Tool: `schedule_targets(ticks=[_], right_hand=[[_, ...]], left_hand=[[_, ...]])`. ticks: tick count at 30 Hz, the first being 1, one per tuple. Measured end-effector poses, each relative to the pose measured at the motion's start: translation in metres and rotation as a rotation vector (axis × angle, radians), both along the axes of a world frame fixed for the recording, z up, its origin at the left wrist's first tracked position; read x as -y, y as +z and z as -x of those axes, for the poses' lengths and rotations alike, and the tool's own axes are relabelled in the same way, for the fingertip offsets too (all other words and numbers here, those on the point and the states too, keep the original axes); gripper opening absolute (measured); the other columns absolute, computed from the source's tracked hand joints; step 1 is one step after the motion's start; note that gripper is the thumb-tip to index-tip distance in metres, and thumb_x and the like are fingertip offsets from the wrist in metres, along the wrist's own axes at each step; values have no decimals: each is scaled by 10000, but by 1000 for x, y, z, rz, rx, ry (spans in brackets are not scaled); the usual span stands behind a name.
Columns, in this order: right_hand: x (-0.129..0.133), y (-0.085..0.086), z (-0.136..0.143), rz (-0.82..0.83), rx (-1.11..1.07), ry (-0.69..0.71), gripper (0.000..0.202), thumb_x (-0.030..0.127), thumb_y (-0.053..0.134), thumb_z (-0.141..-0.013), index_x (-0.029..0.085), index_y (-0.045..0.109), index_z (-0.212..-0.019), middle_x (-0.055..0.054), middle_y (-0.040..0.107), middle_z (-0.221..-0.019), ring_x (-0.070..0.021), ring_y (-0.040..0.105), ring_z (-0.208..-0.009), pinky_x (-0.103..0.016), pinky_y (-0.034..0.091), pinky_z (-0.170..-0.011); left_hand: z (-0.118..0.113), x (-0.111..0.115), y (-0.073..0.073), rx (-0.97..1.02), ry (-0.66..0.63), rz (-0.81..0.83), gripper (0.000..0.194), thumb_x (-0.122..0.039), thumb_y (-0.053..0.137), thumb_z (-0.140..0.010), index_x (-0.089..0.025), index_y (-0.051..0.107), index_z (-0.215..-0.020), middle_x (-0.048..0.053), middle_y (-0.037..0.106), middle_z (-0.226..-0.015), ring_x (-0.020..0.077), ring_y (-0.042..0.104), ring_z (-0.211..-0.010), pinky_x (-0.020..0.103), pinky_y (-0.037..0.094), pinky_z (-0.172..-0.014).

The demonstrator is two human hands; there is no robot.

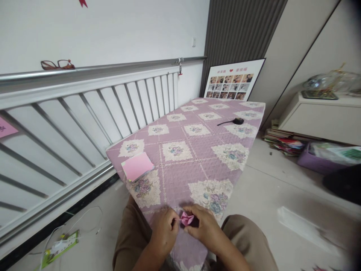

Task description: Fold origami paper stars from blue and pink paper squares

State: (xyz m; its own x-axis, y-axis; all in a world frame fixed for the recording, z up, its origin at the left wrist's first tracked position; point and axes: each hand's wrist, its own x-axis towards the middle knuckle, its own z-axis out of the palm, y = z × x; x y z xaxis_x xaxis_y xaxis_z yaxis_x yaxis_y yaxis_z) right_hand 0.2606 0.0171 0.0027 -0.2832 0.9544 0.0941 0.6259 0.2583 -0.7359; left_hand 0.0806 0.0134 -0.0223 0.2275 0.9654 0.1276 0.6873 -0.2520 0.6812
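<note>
A small folded pink paper piece (186, 218) is held low over the near end of the table, at the bottom middle of the head view. My right hand (203, 225) grips it from the right, thumb below and fingers above. On its left side my left hand (166, 228) is closed, thumb against bent fingers, pinching a thin pale tip that runs to the pink paper. Whether that tip is part of the same paper I cannot tell. A stack of pink paper sheets (138, 166) lies farther up on the table's left edge.
A purple floral cloth covers the table (176, 180). Toward its far right lies a black tape measure (238, 121). A white radiator (93, 116) runs along the left side, with glasses (58, 64) on the pipe above. A power strip (62, 246) with cables is on the floor at lower left.
</note>
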Motion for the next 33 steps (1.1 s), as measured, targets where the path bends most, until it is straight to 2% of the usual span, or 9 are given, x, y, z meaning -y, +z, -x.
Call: schedule_targets(ticks=[5, 12, 22, 33], right_hand=[[1, 6, 2, 8, 22, 6, 269, 151, 688, -610, 255, 644, -854, 22, 634, -840, -170, 569, -804, -278, 362, -727], [2, 7, 2, 12, 26, -13, 129, 173, 676, -654, 230, 627, -759, 23, 609, -779, -149, 549, -751, -263, 340, -696], [2, -4, 2, -28, -6, -11, 42, 212, 662, -730, 226, 623, -733, 11, 626, -768, -159, 559, -764, -273, 341, -703], [3, -9, 5, -68, 51, -21, 102, 231, 644, -802, 223, 612, -706, 17, 631, -756, -169, 570, -802, -296, 325, -721]], left_hand=[[0, 0, 0, -2, -17, -22, 151, -110, 461, -795, -191, 561, -716, 11, 598, -733, 165, 533, -744, 277, 353, -704], [1, 2, -2, 82, 0, -4, 166, -74, 448, -763, -191, 558, -721, 6, 605, -737, 155, 541, -736, 263, 364, -693], [3, 2, -2, 93, 6, 27, 158, -86, 450, -774, -183, 567, -729, 11, 615, -740, 160, 550, -741, 267, 365, -696], [3, 3, -2, 81, 19, 32, 152, -111, 451, -796, -186, 564, -728, 11, 613, -741, 161, 547, -745, 273, 361, -700]])
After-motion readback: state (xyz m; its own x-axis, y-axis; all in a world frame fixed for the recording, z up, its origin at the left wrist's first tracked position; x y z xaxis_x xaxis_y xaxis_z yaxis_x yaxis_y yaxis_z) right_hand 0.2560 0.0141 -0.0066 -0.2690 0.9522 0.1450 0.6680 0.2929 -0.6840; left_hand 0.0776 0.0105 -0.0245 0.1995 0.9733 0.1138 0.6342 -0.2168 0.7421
